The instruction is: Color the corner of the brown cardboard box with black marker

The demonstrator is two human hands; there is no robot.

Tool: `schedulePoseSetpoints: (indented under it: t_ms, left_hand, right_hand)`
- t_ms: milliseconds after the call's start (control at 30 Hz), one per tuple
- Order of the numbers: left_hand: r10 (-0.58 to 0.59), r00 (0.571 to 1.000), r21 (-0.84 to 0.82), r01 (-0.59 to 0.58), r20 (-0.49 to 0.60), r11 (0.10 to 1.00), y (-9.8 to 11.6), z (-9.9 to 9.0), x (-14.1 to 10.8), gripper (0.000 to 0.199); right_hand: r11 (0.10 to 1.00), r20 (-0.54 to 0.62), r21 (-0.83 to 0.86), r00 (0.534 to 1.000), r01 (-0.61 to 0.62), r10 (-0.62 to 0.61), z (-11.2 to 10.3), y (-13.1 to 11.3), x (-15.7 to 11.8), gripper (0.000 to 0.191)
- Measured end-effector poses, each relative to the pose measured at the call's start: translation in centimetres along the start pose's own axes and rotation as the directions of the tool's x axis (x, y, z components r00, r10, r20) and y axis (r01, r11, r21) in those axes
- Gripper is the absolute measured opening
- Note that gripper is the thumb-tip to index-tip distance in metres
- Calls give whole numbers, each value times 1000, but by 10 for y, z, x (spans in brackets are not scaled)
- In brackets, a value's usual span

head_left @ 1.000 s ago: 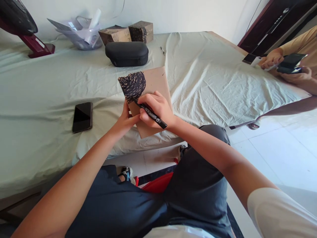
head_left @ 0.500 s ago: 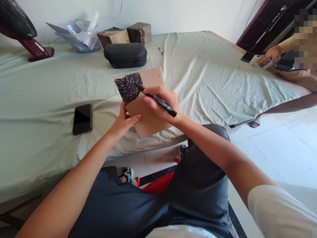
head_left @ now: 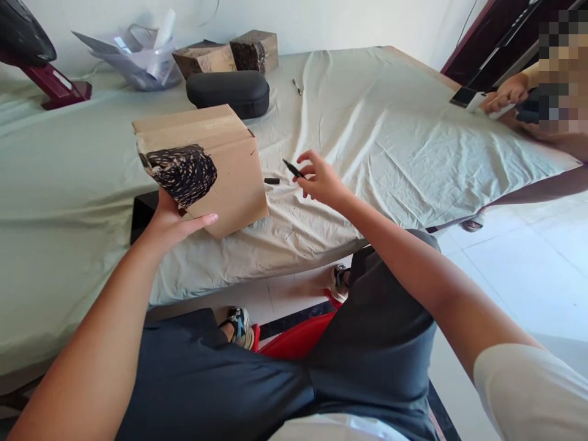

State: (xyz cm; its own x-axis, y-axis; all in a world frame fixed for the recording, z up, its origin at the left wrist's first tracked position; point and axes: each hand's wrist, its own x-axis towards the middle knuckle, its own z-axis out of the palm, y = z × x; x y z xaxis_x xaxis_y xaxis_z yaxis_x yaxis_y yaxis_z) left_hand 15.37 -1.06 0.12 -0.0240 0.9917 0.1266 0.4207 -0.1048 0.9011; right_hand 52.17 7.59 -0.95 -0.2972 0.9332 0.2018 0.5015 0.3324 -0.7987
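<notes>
A brown cardboard box (head_left: 239, 177) stands tilted on the cloth near the table's front edge, with a patch of dense black scribble (head_left: 188, 174) on its left part. My left hand (head_left: 172, 223) grips the box at its lower left corner, thumb across the front face. To the right of the box, clear of it, my right hand (head_left: 319, 180) holds a black marker (head_left: 293, 168), its tip pointing up and left. A small black cap (head_left: 272, 181) lies on the cloth between the box and that hand.
A phone (head_left: 141, 214) lies partly hidden behind my left hand and the box. Farther back are a black case (head_left: 229, 93), two scribbled boxes (head_left: 255, 50), a plastic basket (head_left: 142, 66) and a pen (head_left: 297, 87). Another person's hand (head_left: 508, 92) is at the right.
The box has moved left and turned, showing its top, and now covers part of the phone. My right hand has drawn the marker away from the scribble; the cap has come into view.
</notes>
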Motion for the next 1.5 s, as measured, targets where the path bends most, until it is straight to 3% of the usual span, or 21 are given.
schedulePoseSetpoints:
  t_ms: [133,267,433,667,800,1133,1300,1500]
  left_hand:
    - [-1,1000,35,0,17,999,1,1,1,136]
    - [-5,1000,18,5,7,1000,-1,0,1,141]
    - [12,1000,24,-12,-8,1000,-7,0,2,138]
    - [29,999,34,-28,-20,999,-9,2,2,132]
    - [21,1000,10,-21,-12,1000,-9,4,2,134]
    - [12,1000,-2,-12,-11,1000,-6,4,1,123]
    - [12,1000,-17,-12,-11,1000,-6,5,1,123]
    - [35,999,-32,-34,17,999,-10,3,2,124]
  right_hand:
    - [874,42,-481,994,-68,101,15,-4,4,44]
    - [772,56,-618,972,-148,230,24,-6,19,49]
    - [774,101,-622,967,-121,232,42,3,34,49]
    - [827,143,-562,985,-4,101,70,13,46,51]
    - [807,125,-590,989,8,82,78,15,47,45]
    - [821,142,-569,989,48,41,72,22,53,42]
    - [744,120,-666,992,53,37,71,24,52,48]
    - [755,249,-654,957,50,152,66,20,53,67]
